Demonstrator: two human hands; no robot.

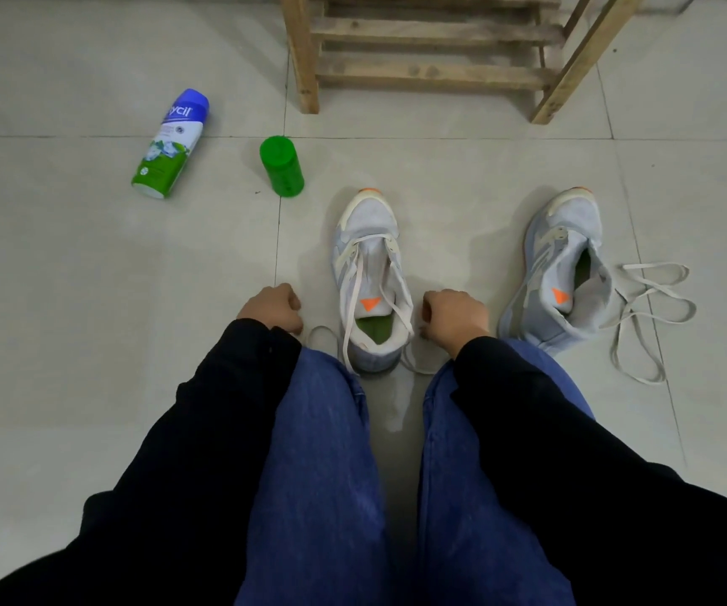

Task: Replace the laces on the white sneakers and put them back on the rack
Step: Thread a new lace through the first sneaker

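Both hands are clenched low over the floor (pixel 90 299), knuckles up, black sleeves (pixel 222 408) reaching to the wrists. Between them stands one white sneaker (pixel 370 255), heel toward the person and toe pointing away. Its tongue carries an orange triangle and a green insole shows inside.

The left hand (pixel 270 308) sits just left of the sneaker's heel, its fingers curled tight. A loop of the lace (pixel 353 299) comes out from beneath it and lies on the tile beside the sleeve. The right hand (pixel 455 312) is just right of the heel, fingers folded under and grasping the other strand, which slants down from the eyelets to its fingertips. The lace is threaded only through the eyelets nearest the toe.

To the right of the right hand, near it, the second sneaker (pixel 563 273) leans over on its side with no lace in it. A loose lace (pixel 654 267) lies in tangled loops on the floor just past it, touching its collar.

Ahead of both hands and well apart stands the wooden rack (pixel 431 76); its visible slats carry nothing. Ahead and left of the left hand a green container (pixel 282 166) stands on the tile, and farther left a spray can (pixel 171 144) with a blue cap lies on its side. Blue jeans (pixel 322 452) fill the foreground beneath the arms.
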